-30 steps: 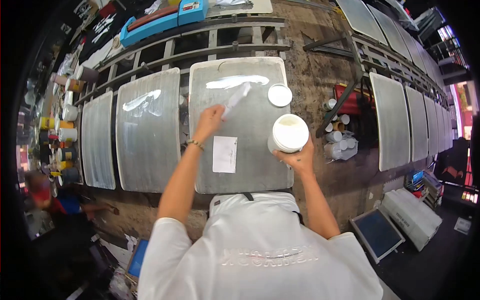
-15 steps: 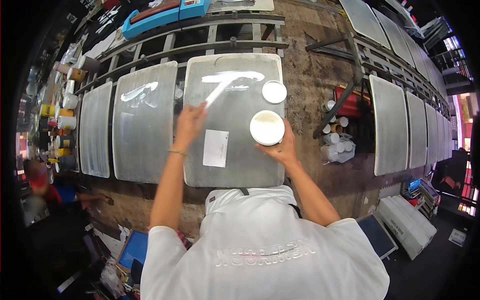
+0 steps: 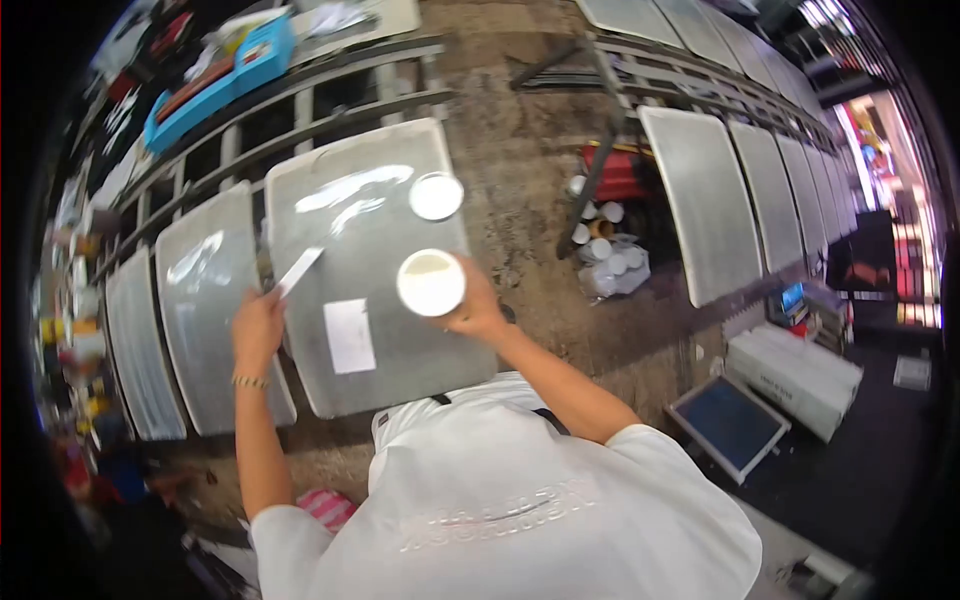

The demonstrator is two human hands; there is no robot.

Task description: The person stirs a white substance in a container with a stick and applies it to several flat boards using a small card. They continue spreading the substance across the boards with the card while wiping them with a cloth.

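Observation:
My left hand (image 3: 258, 325) is closed around a flat white spatula (image 3: 300, 273), its blade pointing up and right over the left edge of a grey board (image 3: 420, 365). My right hand (image 3: 480, 305) grips an open white tub (image 3: 431, 284) from its right side, above the same board. Inside the tub the contents look white to cream. A round white lid (image 3: 436, 196) lies near the board's upper right corner. Between my hands a white rectangular card (image 3: 350, 337) rests on the surface. Glossy streaks (image 3: 355, 190) show on the board's far part.
More grey boards (image 3: 210, 320) stand in line on the left, one with a shiny smear. Another row of boards (image 3: 700, 200) sits on a metal rack to the right. White containers (image 3: 610, 265) in plastic lie on the floor. A blue case (image 3: 225, 85) is at the back left.
The view has turned, so the board appears further left and tilted. My left hand has drawn the spatula back from the white streak toward the board's left edge. The tub stays in my right hand.

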